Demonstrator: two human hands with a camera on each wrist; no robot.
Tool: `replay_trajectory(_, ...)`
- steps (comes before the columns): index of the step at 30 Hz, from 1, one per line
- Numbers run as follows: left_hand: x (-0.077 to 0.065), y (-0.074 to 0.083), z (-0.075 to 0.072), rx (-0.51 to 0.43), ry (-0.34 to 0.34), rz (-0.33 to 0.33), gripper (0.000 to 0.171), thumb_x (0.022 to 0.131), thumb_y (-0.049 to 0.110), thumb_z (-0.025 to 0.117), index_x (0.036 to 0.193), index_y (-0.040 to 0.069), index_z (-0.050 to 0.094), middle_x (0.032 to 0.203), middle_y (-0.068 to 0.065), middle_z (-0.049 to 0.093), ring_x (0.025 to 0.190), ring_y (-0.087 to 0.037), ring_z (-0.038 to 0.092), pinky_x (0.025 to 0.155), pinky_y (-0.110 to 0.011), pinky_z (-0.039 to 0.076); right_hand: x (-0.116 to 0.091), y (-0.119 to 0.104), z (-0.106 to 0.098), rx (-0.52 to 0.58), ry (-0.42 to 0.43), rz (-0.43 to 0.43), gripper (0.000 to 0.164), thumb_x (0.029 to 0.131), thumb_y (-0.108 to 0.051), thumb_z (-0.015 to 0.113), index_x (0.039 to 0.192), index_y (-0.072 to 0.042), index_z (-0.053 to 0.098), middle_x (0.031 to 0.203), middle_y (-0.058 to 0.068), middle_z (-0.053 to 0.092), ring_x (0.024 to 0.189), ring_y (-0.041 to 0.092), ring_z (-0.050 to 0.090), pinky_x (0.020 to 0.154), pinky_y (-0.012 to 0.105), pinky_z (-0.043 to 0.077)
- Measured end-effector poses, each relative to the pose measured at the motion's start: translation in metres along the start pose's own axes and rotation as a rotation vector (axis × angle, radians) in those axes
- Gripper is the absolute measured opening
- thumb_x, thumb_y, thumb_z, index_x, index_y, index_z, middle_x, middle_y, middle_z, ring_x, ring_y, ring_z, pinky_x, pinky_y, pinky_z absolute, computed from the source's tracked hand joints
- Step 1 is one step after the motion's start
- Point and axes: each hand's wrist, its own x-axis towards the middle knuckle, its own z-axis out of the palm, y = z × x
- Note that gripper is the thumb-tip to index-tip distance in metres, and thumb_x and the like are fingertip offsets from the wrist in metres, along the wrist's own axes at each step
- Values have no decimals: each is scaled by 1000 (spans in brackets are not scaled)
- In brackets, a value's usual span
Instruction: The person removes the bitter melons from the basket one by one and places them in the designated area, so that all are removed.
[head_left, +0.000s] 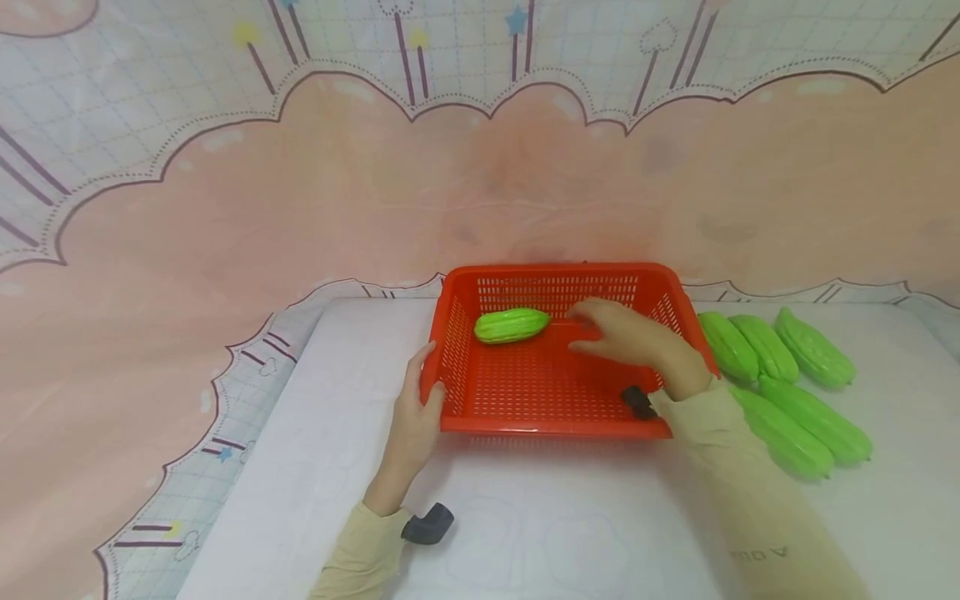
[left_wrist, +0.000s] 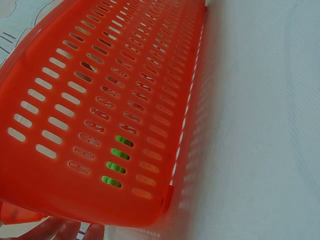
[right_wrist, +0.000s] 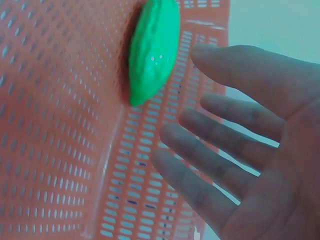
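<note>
A red plastic basket (head_left: 555, 427) with slotted walls stands on the white table. Inside it, by the back left, lies one green ridged gourd (head_left: 512, 326), also seen as the gourd (right_wrist: 154, 52) in the right wrist view. My left hand (head_left: 415, 421) holds the basket's left rim, thumb toward the front corner. Over the basket's right half hovers my right hand (head_left: 626, 335), fingers spread and apart from the gourd. In the right wrist view its palm holds nothing. Through the slots of the basket wall (left_wrist: 125, 100), bits of green show in the left wrist view.
Several more green gourds (head_left: 813, 421) lie on the table (head_left: 540, 533) to the right of the basket, some close against its wall. A patterned pink and white cloth (head_left: 510, 183) hangs behind. Black wrist devices (head_left: 429, 525) are strapped at both sleeves.
</note>
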Motion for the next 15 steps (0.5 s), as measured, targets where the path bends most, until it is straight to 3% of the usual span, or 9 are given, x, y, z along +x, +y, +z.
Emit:
replay_trajectory(7,0,0,0,3,1,7,58,100,5,44,155,20,30,154,-11,39,116,-31,54,100,-50,50,13,-3,5,39,-9,-7,52,92,-15,69,135,7,52,134,23,56,127,37,50,110,52,39)
replay_trajectory(15,1,0,0,3,8,13,59,99,3,44,154,19,31,155,-11,38,123,-31,51,106,-51,45,28,-5,11,61,-7,-44,50,92,-13,68,133,9,53,134,24,56,127,38,50,110,51,39)
